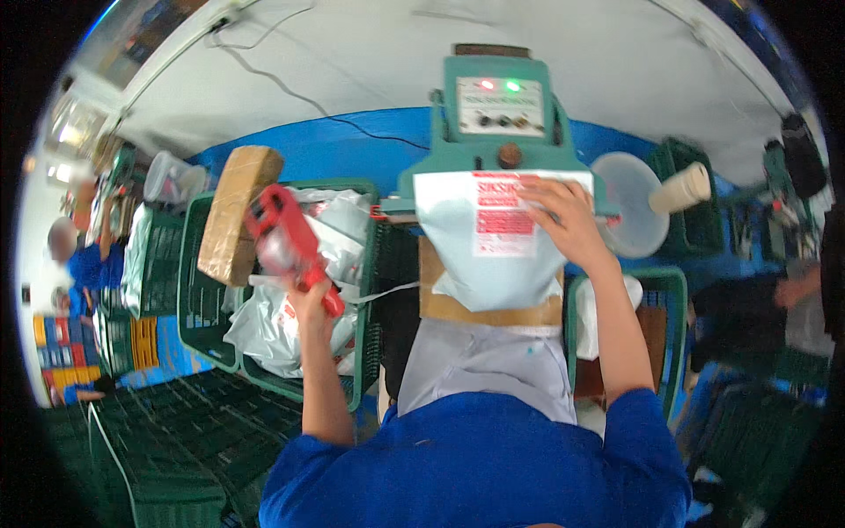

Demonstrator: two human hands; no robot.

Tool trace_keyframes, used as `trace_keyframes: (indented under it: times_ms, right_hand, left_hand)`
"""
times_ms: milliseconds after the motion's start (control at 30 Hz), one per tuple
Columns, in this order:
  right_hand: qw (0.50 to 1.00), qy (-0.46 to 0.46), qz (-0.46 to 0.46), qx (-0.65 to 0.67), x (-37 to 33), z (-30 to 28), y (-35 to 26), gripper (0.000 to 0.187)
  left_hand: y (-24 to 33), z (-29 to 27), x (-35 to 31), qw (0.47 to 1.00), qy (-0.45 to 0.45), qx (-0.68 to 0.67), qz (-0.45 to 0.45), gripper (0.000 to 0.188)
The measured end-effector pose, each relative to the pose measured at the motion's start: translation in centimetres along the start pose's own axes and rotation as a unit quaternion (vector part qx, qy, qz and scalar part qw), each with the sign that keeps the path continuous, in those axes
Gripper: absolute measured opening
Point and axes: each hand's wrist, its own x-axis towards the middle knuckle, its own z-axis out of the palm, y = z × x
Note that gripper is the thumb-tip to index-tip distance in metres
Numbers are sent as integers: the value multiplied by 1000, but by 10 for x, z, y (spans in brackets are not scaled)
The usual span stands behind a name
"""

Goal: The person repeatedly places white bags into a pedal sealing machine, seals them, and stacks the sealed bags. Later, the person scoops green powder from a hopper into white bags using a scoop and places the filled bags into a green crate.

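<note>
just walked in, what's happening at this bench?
A person in a blue top stands at a green sealing machine with one red and one green lamp lit. The right hand presses a pale plastic bag with a red-printed label flat against the machine's front edge. The left hand is raised, its grip closed on a red handheld tool above a green crate of filled plastic bags. A brown block leans on that crate. Other people work at both sides.

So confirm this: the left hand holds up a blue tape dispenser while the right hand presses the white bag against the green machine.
Not quite. In the head view the tape dispenser in the left hand is red, not blue. The rest stands: the right hand presses the white bag against the green machine.
</note>
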Motion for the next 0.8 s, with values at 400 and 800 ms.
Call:
trace_keyframes:
  times_ms: [400, 800]
  right_hand:
    - [992, -17, -2, 126, 8, -5, 13, 24]
    - [991, -28, 17, 127, 10, -8, 10, 21]
  left_hand:
    - [54, 151, -88, 776, -452, 415, 147, 51]
    - [39, 12, -52, 965, -98, 191, -148, 31]
